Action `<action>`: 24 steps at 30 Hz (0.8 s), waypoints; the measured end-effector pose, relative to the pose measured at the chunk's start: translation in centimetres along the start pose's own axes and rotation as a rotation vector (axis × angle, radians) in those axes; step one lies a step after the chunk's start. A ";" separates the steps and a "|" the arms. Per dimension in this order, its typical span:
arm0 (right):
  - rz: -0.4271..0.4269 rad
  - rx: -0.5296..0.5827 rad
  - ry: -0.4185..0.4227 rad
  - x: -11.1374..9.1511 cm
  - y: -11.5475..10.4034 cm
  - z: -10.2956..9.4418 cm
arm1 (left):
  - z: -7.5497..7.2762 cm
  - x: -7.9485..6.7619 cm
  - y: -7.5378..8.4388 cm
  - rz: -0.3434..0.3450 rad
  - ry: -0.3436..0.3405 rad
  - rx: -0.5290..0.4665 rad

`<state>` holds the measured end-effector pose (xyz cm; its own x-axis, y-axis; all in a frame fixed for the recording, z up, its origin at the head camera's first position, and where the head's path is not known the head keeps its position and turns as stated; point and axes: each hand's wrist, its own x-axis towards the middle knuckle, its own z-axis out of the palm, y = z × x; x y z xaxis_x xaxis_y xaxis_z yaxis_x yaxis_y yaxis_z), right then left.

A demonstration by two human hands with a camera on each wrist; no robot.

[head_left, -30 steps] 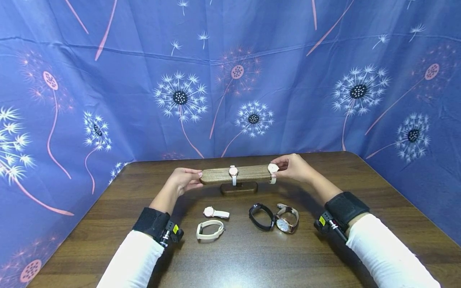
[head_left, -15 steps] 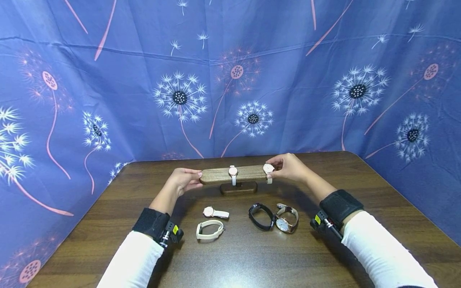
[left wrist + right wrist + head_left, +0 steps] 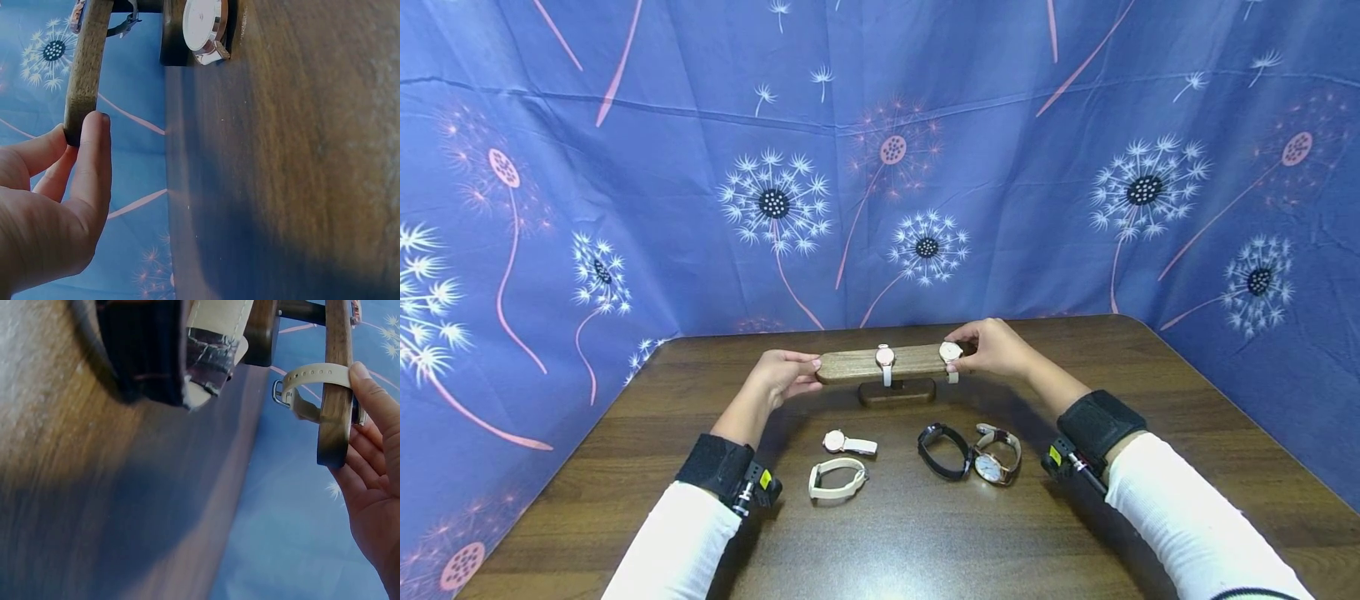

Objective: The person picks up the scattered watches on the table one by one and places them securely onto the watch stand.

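A wooden watch stand's bar (image 3: 850, 367) rises on a dark base (image 3: 880, 397) at the table's back. My left hand (image 3: 777, 377) pinches the bar's left end between thumb and fingers; the left wrist view shows the fingertips on the bar's end (image 3: 87, 69). Near the other end, my right hand (image 3: 996, 346) grips a light-strapped round watch (image 3: 950, 352) that loops around the bar. In the right wrist view its buckled cream strap (image 3: 322, 373) hangs below the bar, the thumb on the strap. At mid-bar sits another watch (image 3: 885, 357) with a white strap.
In front of the stand, a white-strapped watch (image 3: 861, 447) lies flat beside a closed cream watch band (image 3: 831, 493). Further right, a black watch (image 3: 938, 467) touches a brown-strapped watch with a white dial (image 3: 988, 468). A blue dandelion-print cloth (image 3: 880, 208) hangs behind the table (image 3: 925, 542).
My right hand has slid the watch leftward along the bar from its right end toward the middle watch. The left hand and the stand stay where they were.
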<state>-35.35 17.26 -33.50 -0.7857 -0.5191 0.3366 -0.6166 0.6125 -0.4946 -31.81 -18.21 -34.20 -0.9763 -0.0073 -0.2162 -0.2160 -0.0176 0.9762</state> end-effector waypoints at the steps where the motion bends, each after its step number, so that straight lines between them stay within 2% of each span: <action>1: 0.001 -0.005 -0.004 0.1 -0.1 0.0 | 0.0 0.0 0.0 0.001 -0.001 0.000; 12: -0.062 -0.077 -0.003 1.0 -0.8 0.6 | -0.1 0.0 0.0 0.000 0.003 -0.002; 18: -0.068 -0.086 -0.032 1.3 -1.6 0.7 | -0.1 -0.1 0.0 0.000 0.002 0.003; 24: -0.117 -0.105 -0.042 1.6 -2.0 0.9 | 0.0 -0.1 0.0 0.000 0.006 -0.005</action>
<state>-35.34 14.68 -32.68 -0.7066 -0.6138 0.3520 -0.7075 0.6039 -0.3670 -31.70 -18.25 -34.16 -0.9763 -0.0136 -0.2162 -0.2159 -0.0222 0.9762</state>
